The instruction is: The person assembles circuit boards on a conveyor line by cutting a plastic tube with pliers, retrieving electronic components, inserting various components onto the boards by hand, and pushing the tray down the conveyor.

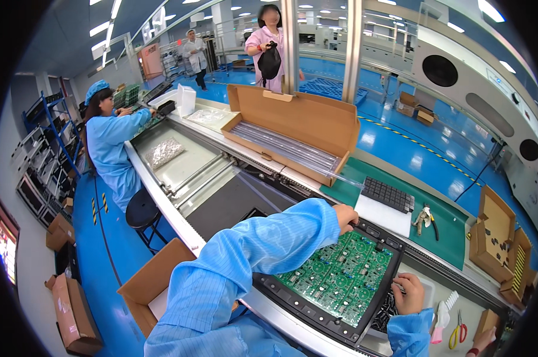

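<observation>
While both hands are at the black rectangular carrier frame (304,308), the green printed circuit panel (343,275), a thin sheet crowded with small parts and circular traces, lies face up inside it. The frame rests tilted across the silver-railed table (281,314), directly before the wearer.

Left hand (344,219): curled at the frame's far edge, fingertips mostly hidden; whether it grips or only presses, cannot tell. Right hand (408,294): well apart from the left, at the frame's right side, above loose black pieces (383,315) beside a white plastic bin (428,293). Thumb and fingers bent close together; cannot tell if anything is pinched.

Handling (judged): panel likely light, stiff, and smooth-faced, its raised components easily knocked or bent. Best hold is by bare edges, never across the populated face. Frame probably rigid and somewhat heavier; opposite borders would give level support and keep pressure off the panel.
</observation>
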Demonstrator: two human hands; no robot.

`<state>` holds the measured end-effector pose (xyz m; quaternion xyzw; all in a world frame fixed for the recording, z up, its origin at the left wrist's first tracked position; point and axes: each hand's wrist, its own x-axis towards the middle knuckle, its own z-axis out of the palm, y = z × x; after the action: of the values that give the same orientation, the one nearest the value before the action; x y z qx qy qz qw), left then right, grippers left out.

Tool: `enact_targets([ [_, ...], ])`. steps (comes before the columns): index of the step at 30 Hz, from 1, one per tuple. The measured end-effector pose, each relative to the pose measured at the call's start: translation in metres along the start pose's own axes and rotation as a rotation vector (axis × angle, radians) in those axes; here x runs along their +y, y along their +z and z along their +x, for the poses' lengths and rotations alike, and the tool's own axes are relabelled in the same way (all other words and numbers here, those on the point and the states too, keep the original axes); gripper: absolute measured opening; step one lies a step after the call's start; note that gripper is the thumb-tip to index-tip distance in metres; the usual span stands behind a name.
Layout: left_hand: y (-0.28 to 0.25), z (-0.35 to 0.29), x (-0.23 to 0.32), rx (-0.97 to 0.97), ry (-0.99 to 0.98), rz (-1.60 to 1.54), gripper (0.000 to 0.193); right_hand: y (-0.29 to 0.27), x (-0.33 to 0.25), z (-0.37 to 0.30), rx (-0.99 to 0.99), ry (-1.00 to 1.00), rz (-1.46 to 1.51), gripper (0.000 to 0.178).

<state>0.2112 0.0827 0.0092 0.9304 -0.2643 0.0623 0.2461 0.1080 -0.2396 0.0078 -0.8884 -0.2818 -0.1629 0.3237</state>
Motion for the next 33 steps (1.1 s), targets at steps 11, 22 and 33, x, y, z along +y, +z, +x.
enact_targets([
  [11, -0.002, -0.002, 0.009, -0.042, 0.016, 0.015, 0.022, 0.002, 0.003, -0.007, 0.023, 0.036, -0.011, 0.015],
  [22, -0.01, -0.003, 0.013, -0.019, 0.027, -0.005, 0.022, -0.001, 0.0, -0.009, 0.037, 0.06, -0.016, 0.013],
  [33, -0.013, -0.005, 0.018, -0.041, -0.079, -0.054, 0.024, 0.004, 0.009, -0.014, 0.022, 0.025, -0.039, 0.013],
])
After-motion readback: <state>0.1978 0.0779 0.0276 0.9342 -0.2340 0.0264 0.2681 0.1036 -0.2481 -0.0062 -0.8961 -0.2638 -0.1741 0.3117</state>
